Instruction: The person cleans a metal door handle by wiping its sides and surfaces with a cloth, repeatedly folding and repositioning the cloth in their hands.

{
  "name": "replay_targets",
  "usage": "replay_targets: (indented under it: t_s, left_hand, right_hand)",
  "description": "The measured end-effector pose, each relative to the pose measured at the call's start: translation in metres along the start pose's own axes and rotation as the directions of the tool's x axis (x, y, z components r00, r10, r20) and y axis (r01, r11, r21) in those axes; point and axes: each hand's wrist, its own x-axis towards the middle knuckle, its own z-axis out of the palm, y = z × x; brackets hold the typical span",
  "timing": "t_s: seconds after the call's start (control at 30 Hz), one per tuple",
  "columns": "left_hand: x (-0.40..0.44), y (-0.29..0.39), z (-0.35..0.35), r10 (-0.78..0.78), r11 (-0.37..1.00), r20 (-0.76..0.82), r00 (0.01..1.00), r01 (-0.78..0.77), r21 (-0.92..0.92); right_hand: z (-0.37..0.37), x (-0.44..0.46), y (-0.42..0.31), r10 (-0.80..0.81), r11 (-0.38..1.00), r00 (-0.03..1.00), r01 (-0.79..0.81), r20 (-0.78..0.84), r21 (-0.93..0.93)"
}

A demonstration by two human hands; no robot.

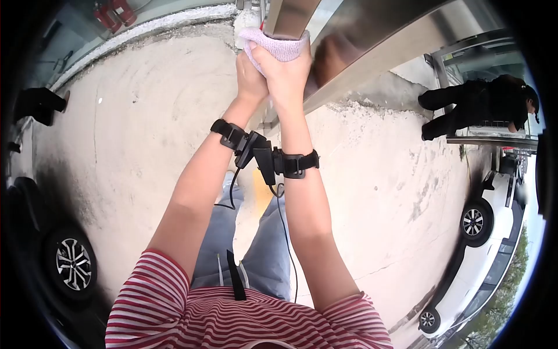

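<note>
A light purple cloth (282,48) is wrapped around the near side of a shiny metal post (290,17) at the top centre. My left hand (251,75) presses the cloth from the left, its fingers partly hidden behind it. On the other side, my right hand (289,70) is closed on the same cloth, with the thumb lying over it. The two hands touch each other at the post. Both wrists wear black straps with small black devices and cables.
A wide metal beam (378,52) slants right of the post. A person in black (482,102) is at the right. A white car (482,256) stands lower right, a dark car's wheel (74,264) lower left. Red extinguishers (115,14) are upper left.
</note>
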Motion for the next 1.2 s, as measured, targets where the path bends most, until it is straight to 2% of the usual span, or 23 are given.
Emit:
replay_targets:
  t_s: [0.03, 0.1, 0.13, 0.2, 0.23, 0.27, 0.3, 0.37, 0.4, 0.43, 0.5, 0.57, 0.6, 0.7, 0.73, 0.83, 0.87, 0.97, 1.0, 1.1, 1.17, 1.2]
  left_hand:
    - [0.0, 0.001, -0.001, -0.029, 1.0, 0.01, 1.0, 0.029, -0.005]
    - [0.0, 0.0, -0.003, -0.087, 0.996, 0.031, 0.996, 0.087, -0.013]
    - [-0.003, 0.004, -0.001, -0.234, 0.961, -0.008, 0.972, 0.229, -0.157]
    - [-0.002, 0.011, -0.007, -0.169, 0.986, 0.045, 0.985, 0.169, 0.003]
    - [-0.006, 0.015, -0.016, 0.015, 0.956, 0.169, 0.986, -0.064, 0.288]
    - [-0.016, 0.02, -0.015, -0.051, 0.984, 0.074, 0.996, 0.038, 0.175]
    - [-0.025, 0.032, -0.013, -0.125, 0.991, 0.006, 0.992, 0.124, 0.042]
    - [-0.047, 0.054, -0.026, -0.228, 0.963, 0.14, 0.964, 0.201, 0.182]
    - [-0.052, 0.067, -0.026, -0.166, 0.961, 0.152, 0.974, 0.125, 0.248]
    - [-0.056, 0.082, -0.03, -0.101, 0.952, 0.166, 0.981, 0.047, 0.302]
    - [-0.048, 0.108, -0.043, 0.024, 0.959, 0.218, 0.976, -0.084, 0.271]
    - [-0.051, 0.125, -0.06, 0.12, 0.932, 0.297, 0.947, -0.211, 0.296]
    - [-0.046, 0.13, -0.066, 0.114, 0.942, 0.34, 0.933, -0.211, 0.262]
    - [-0.027, 0.151, -0.071, 0.098, 0.892, 0.508, 0.856, -0.301, 0.336]
    - [-0.022, 0.161, -0.069, 0.107, 0.893, 0.534, 0.839, -0.317, 0.318]
    - [-0.008, 0.185, -0.063, -0.016, 0.972, 0.67, 0.742, -0.145, 0.184]
    - [-0.007, 0.183, -0.062, -0.03, 0.971, 0.679, 0.734, -0.14, 0.194]
    - [0.005, 0.226, -0.06, 0.103, 0.896, 0.764, 0.638, -0.394, 0.208]
    - [0.004, 0.236, -0.055, 0.134, 0.908, 0.741, 0.658, -0.381, 0.174]
    - [0.004, 0.277, -0.047, 0.035, 0.95, 0.757, 0.652, -0.257, 0.178]
    - [0.01, 0.286, -0.035, 0.221, 0.918, 0.719, 0.659, -0.39, 0.076]
    - [0.014, 0.29, -0.027, 0.307, 0.891, 0.694, 0.651, -0.452, 0.03]
  right_hand:
    - [0.003, -0.002, -0.003, 0.032, 0.999, 0.999, -0.031, -0.01, 0.026]
    - [0.001, -0.005, -0.007, 0.045, 0.998, 0.999, -0.045, -0.001, -0.046]
    - [0.001, -0.004, -0.013, 0.056, 0.996, 0.998, -0.056, -0.001, -0.065]
    - [0.002, -0.004, -0.014, 0.077, 0.994, 0.997, -0.077, -0.002, -0.074]
    - [0.003, -0.008, -0.019, 0.115, 0.987, 0.993, -0.114, -0.003, -0.117]
    - [0.003, -0.007, -0.029, 0.13, 0.979, 0.991, -0.131, -0.017, -0.159]
    - [0.004, -0.01, -0.035, 0.069, 0.986, 0.997, -0.074, -0.036, -0.149]
    - [0.006, -0.016, -0.038, 0.138, 0.971, 0.987, -0.152, -0.088, -0.183]
    - [0.004, -0.013, -0.041, 0.173, 0.965, 0.982, -0.184, -0.073, -0.189]
    - [0.003, -0.012, -0.026, 0.121, 0.966, 0.99, -0.134, -0.073, -0.222]
    - [0.002, -0.014, -0.023, 0.142, 0.969, 0.988, -0.153, -0.067, -0.192]
    - [0.0, -0.015, -0.012, 0.054, 0.95, 0.996, -0.072, -0.068, -0.303]
    - [-0.003, -0.021, -0.008, 0.021, 0.931, 0.998, -0.042, -0.06, -0.363]
    - [-0.021, -0.052, -0.011, -0.004, 0.807, 1.0, -0.003, -0.011, -0.591]
    - [-0.035, -0.061, -0.02, 0.029, 0.832, 0.997, 0.015, 0.07, -0.555]
    - [-0.05, -0.077, -0.079, 0.071, 0.878, 0.99, -0.004, 0.122, -0.478]
    - [-0.054, -0.076, -0.1, -0.011, 0.888, 0.994, 0.06, 0.11, -0.455]
    - [-0.071, -0.084, -0.149, -0.218, 0.879, 0.973, 0.231, 0.079, -0.418]
    - [-0.08, -0.089, -0.161, -0.259, 0.865, 0.962, 0.269, 0.082, -0.424]
    - [-0.094, -0.089, -0.194, -0.303, 0.884, 0.944, 0.33, 0.132, -0.331]
    - [-0.1, -0.088, -0.209, -0.273, 0.926, 0.943, 0.311, 0.19, -0.213]
    - [-0.105, -0.086, -0.218, -0.277, 0.917, 0.935, 0.326, 0.219, -0.232]
